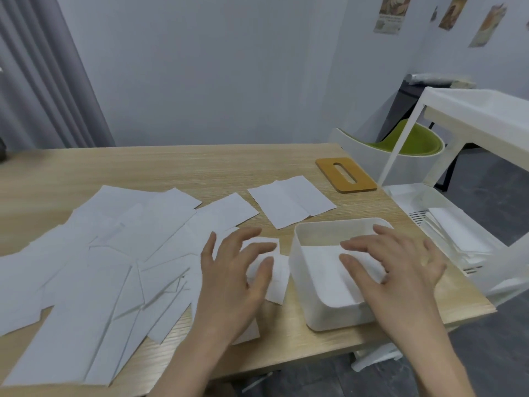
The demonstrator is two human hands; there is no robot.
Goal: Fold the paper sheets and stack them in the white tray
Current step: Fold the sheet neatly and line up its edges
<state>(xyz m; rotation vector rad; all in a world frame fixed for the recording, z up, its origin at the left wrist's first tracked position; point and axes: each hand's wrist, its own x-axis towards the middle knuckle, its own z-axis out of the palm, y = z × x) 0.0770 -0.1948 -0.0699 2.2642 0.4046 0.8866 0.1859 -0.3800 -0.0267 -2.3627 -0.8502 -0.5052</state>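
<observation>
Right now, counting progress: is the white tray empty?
Not empty. The white tray holds folded paper, with the right hand reaching in over it.

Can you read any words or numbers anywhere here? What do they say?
None can be read.
Yellowish poster on the wall: printed lines, too blurred to read.
Smaller wall pictures: too blurred.
White paper sheets on the wooden table: no writing visible.

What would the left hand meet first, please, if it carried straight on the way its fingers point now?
Probably the near left wall of the white plastic tray: the left hand lies on a small folded white paper sheet, fingers aimed up and right. Height above the table is unclear, so it might pass over the rim.
</observation>
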